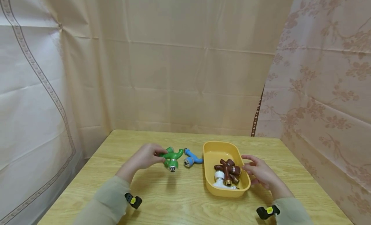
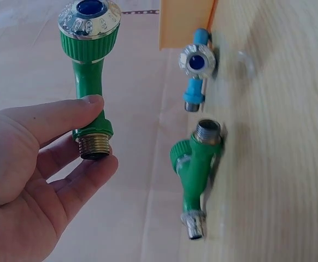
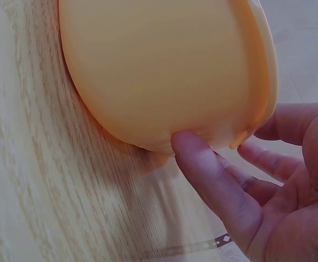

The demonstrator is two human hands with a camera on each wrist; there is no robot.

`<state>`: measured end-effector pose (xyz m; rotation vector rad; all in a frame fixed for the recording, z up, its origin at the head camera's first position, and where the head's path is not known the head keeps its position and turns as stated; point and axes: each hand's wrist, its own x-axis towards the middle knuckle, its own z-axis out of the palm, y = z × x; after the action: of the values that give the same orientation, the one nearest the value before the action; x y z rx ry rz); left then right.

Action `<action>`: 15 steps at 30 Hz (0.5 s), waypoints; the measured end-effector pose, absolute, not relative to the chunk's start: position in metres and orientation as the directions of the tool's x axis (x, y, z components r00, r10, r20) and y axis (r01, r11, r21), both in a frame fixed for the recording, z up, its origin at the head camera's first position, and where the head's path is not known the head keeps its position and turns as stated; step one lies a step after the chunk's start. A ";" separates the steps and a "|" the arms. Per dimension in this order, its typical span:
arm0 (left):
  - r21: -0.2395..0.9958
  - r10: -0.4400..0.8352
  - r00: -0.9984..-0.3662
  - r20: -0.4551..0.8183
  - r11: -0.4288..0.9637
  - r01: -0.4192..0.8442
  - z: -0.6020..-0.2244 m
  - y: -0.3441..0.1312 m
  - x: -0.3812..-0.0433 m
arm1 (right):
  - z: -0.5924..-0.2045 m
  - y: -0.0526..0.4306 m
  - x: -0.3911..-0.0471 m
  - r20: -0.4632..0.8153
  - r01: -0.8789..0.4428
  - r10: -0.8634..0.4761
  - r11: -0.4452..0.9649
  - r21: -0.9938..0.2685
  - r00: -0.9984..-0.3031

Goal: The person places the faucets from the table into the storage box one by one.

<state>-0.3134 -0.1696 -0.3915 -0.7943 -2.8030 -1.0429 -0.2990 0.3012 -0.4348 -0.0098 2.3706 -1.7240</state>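
Note:
My left hand [image 1: 147, 156] pinches a green plastic faucet [image 2: 88, 76] near its brass-coloured threaded end, holding it above the table. Its ribbed knob has a silver face with a dark blue centre. A second green faucet [image 2: 194, 169] lies on the table beyond it, partly hidden in the head view. Between that and the yellow basin [image 1: 206, 173] lies a blue faucet [image 1: 192, 159]. My right hand [image 1: 261, 173] is at the basin's right side, fingers loosely bent, with fingertips against the outer wall. Its palm holds nothing.
Inside the basin are several brown faucets [image 1: 227, 171] and a white faucet [image 1: 220, 180], heaped toward its near end. The wooden table [image 1: 150, 199] ends at a beige curtain [image 1: 185, 73] behind, with patterned cloth [image 1: 324, 89] hanging on the right.

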 end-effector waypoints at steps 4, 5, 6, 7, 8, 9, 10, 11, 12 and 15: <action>0.583 0.454 -0.862 0.226 0.646 0.493 -0.385 -0.158 -0.315 | -0.435 0.301 -0.300 -0.168 0.121 -0.124 0.321 -0.939 -0.978; 0.576 0.458 -0.859 0.229 0.647 0.499 -0.384 -0.155 -0.316 | -0.435 0.301 -0.300 -0.169 0.122 -0.123 0.319 -0.940 -0.978; 0.573 0.461 -0.857 0.230 0.647 0.502 -0.382 -0.153 -0.316 | -0.435 0.301 -0.300 -0.168 0.122 -0.123 0.319 -0.940 -0.978; 0.568 0.464 -0.855 0.231 0.649 0.506 -0.381 -0.150 -0.316 | -0.435 0.301 -0.300 -0.168 0.122 -0.123 0.319 -0.940 -0.978; 0.560 0.469 -0.852 0.234 0.651 0.512 -0.379 -0.148 -0.317 | -0.435 0.301 -0.300 -0.168 0.121 -0.124 0.318 -0.940 -0.978; 0.559 0.474 -0.849 0.232 0.650 0.515 -0.378 -0.146 -0.317 | -0.435 0.301 -0.300 -0.168 0.121 -0.124 0.318 -0.940 -0.978; 0.556 0.477 -0.849 0.229 0.652 0.516 -0.377 -0.143 -0.317 | -0.435 0.301 -0.300 -0.168 0.122 -0.125 0.317 -0.941 -0.978; 0.557 0.480 -0.848 0.227 0.650 0.517 -0.376 -0.141 -0.317 | -0.436 0.301 -0.300 -0.169 0.122 -0.126 0.315 -0.941 -0.978; 0.556 0.481 -0.848 0.223 0.651 0.516 -0.375 -0.138 -0.318 | -0.436 0.301 -0.300 -0.169 0.122 -0.127 0.316 -0.941 -0.977; 0.547 0.489 -0.842 0.226 0.652 0.525 -0.373 -0.132 -0.319 | -0.436 0.301 -0.300 -0.170 0.123 -0.127 0.315 -0.941 -0.977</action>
<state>-0.3187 -0.1323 -0.3735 -0.8612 -2.8022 -0.9567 -0.3002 0.3015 -0.4359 -0.0035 2.3666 -1.7235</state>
